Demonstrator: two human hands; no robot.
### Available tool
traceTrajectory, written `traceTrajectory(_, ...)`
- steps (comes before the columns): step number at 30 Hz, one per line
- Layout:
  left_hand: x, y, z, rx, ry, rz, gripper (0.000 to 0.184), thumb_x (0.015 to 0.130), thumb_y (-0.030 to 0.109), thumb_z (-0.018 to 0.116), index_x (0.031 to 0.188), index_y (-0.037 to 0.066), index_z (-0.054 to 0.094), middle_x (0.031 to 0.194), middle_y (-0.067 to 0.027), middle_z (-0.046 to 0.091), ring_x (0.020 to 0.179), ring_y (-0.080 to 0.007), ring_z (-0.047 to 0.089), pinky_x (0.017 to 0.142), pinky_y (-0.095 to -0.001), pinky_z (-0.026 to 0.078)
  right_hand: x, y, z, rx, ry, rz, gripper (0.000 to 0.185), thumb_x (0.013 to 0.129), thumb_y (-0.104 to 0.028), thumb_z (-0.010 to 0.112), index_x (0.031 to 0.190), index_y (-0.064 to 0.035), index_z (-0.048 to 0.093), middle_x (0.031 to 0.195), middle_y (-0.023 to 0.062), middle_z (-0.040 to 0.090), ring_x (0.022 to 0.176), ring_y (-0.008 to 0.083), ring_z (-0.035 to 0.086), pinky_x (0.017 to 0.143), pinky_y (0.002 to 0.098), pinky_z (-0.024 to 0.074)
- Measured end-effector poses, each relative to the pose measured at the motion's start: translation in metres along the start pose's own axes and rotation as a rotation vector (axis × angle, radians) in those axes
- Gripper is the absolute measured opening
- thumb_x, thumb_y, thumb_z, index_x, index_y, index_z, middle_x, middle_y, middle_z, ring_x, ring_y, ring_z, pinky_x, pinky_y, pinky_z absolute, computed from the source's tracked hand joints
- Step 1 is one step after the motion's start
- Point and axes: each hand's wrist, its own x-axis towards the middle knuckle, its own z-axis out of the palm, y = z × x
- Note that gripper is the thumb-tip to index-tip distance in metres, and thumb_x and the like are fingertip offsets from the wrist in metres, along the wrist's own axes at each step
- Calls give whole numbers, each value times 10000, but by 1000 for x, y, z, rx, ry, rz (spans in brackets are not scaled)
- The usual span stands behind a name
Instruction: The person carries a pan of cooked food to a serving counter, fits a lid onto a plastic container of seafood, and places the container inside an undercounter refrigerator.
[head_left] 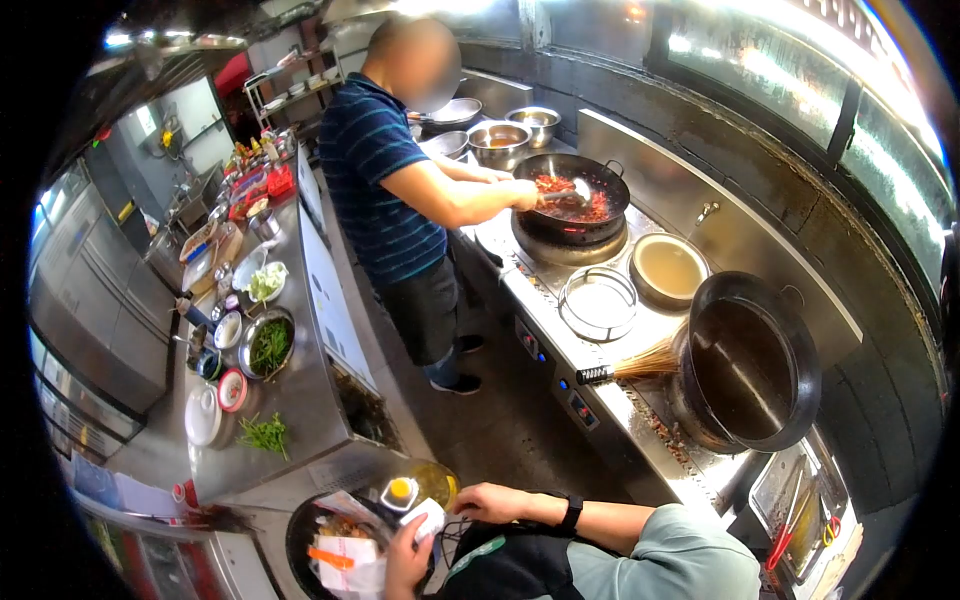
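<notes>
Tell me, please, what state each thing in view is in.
Bottle: yellow cap on
Left hand: holding white object
Right hand: beside bottle, grip unclear
Black container: open, holding wrappers
Smaller wok: uncovered, red food inside
Large wok: uncovered, dark liquid inside
Brush: lying down
Metal bowl: filled with greens

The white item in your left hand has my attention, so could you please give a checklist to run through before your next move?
1. Left hand has hold of the white item: ok.
2. White item identified: cannot tell, the hand partly covers it.
3. Right hand not gripping anything: cannot tell, its fingertips are too unclear.
4. Yellow cap in place beside the white item: ok.
5. Co-worker clear of your hands: ok, standing farther along at the wok.
6. Brush well back from the front edge of the stove: not ok, its handle reaches that edge.
</notes>
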Motion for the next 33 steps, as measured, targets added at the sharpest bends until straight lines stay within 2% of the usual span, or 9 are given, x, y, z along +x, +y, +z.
traceTrajectory(3, 0, -1, 0, -1, -4, 1, 362, 885, 156, 621, 1224, 32, 616, 1116, -234, 657, 1038, -382, 633, 904, -411, 489, 0, -1, -1, 3, 4, 6, 197, 896, -87, 620, 1062, 14, 651, 1006, 190, 667, 956, 330, 642, 843, 391, 504)
traceTrajectory(5, 1, 1, -1, -41, -40, -89, 399, 865, 173, 624, 1238, 34, 621, 1215, -197, 646, 1149, -340, 602, 992, -397, 448, 0, -1, -1, 6, 7, 7, 196, 896, -84, 618, 1062, 15, 651, 1006, 190, 667, 957, 329, 643, 844, 390, 505)
traceTrajectory(33, 4, 1, 1, -31, -43, -67, 401, 883, 179, 622, 1254, 30, 608, 1234, -189, 641, 1143, -332, 606, 970, -385, 455, 0, 1, -3, 2, -4, 10, 218, 896, -80, 609, 1094, 8, 637, 1013, 180, 667, 960, 314, 647, 839, 378, 506)
